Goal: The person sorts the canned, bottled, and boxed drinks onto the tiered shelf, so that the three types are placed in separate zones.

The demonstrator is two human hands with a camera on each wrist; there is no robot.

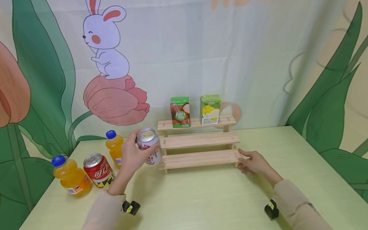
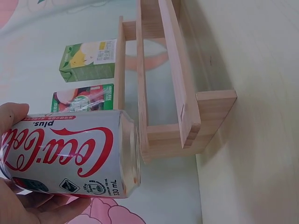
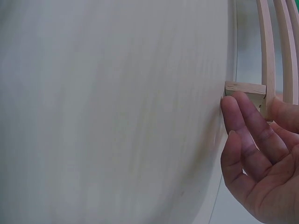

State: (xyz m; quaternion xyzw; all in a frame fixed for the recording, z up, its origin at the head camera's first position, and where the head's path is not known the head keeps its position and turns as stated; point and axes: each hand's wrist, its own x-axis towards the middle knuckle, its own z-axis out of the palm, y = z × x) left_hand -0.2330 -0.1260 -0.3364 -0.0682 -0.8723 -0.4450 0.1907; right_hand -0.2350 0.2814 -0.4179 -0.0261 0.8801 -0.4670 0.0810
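Observation:
My left hand (image 1: 133,153) grips a white Coca-Cola can (image 1: 153,155) around its sides, beside the left end of a three-step wooden rack (image 1: 198,159). In the left wrist view the can (image 2: 79,154) is clear of the table, its red lettering and bottom rim showing. At the rack's right end my right hand (image 1: 254,162) pinches the lowest step, thumb over the board. The right wrist view has the fingers (image 3: 250,126) of that hand beside the rack's leg (image 3: 245,87). On the top step stand a red-and-green drink carton (image 1: 180,111) and a green-and-yellow drink carton (image 1: 210,110).
Left of the rack, a red Coca-Cola can (image 1: 99,171) stands between two orange drink bottles with blue caps, a front bottle (image 1: 72,177) and a back bottle (image 1: 115,148). Behind the table (image 1: 218,198) hangs a printed curtain (image 1: 178,48).

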